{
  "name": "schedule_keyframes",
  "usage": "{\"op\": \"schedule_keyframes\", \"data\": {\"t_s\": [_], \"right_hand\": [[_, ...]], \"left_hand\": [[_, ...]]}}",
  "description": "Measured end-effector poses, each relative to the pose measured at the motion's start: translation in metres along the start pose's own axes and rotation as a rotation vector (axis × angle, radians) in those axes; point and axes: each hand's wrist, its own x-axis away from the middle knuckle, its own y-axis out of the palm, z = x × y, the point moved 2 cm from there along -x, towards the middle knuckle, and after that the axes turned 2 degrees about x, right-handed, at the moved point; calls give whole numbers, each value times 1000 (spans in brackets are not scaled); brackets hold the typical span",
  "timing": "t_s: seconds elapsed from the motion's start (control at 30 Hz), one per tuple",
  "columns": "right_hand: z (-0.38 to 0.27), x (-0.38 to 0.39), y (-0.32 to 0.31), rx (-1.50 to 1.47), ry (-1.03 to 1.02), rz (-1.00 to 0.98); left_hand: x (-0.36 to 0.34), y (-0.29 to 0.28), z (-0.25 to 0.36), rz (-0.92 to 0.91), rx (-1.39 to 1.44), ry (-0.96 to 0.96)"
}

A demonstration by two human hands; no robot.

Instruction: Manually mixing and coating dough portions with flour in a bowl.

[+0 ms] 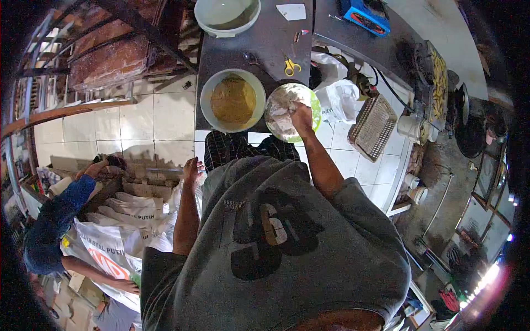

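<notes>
My right hand point(301, 119) reaches into a green-rimmed bowl point(316, 105) at the table's near edge. Its fingers are closed in the white powder point(280, 113) that fills the bowl; their tips are hidden. Just left of that bowl stands a pale tub point(206, 113) with a yellow-brown mass point(233, 102) inside. My left hand point(191, 170) hangs low beside my body, away from the table, with its fingers loosely apart and nothing visible in them.
Yellow scissors point(292, 67), a dark spoon point(252, 58) and another white tub point(227, 31) share the dark table point(276, 44). A plastic crate point(372, 127) sits at right. Another person point(63, 220) leans over white sacks point(132, 212) at left.
</notes>
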Motion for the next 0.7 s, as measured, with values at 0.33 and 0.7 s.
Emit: {"op": "schedule_keyframes", "data": {"t_s": [0.33, 0.7], "right_hand": [[-36, -2, -37, -64, -17, 108], [-8, 4, -22, -92, 9, -70]], "left_hand": [[-20, 6, -23, -117, -74, 44], [0, 13, 5, -32, 24, 44]]}}
